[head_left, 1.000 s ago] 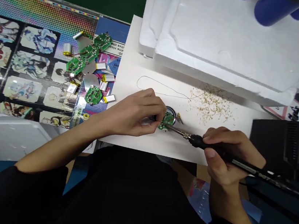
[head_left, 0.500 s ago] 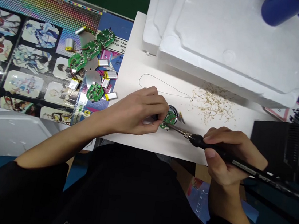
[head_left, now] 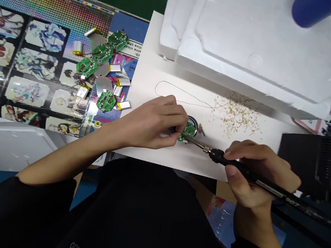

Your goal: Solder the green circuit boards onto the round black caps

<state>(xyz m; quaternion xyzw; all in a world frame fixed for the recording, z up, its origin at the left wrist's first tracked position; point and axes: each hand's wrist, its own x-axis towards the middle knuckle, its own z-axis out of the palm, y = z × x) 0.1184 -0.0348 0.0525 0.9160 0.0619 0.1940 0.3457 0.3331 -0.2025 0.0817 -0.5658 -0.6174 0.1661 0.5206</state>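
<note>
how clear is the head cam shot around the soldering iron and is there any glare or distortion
In the head view, the green circuit board and soldering iron look fairly sharp, though the board is small; the light is bright and even, nearly washing out the white foam block; the silver plates show a faint sheen; the wide lens seems to bend the printed poster.

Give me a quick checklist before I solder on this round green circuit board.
Left hand steadying the green circuit board: ok, fingers at its edge.
Right hand gripping the soldering iron: ok.
Iron tip on the joint: cannot tell, too small to see.
Thin wire away from the iron: ok.
Pale shavings off the board: ok, lying apart from it.
</note>
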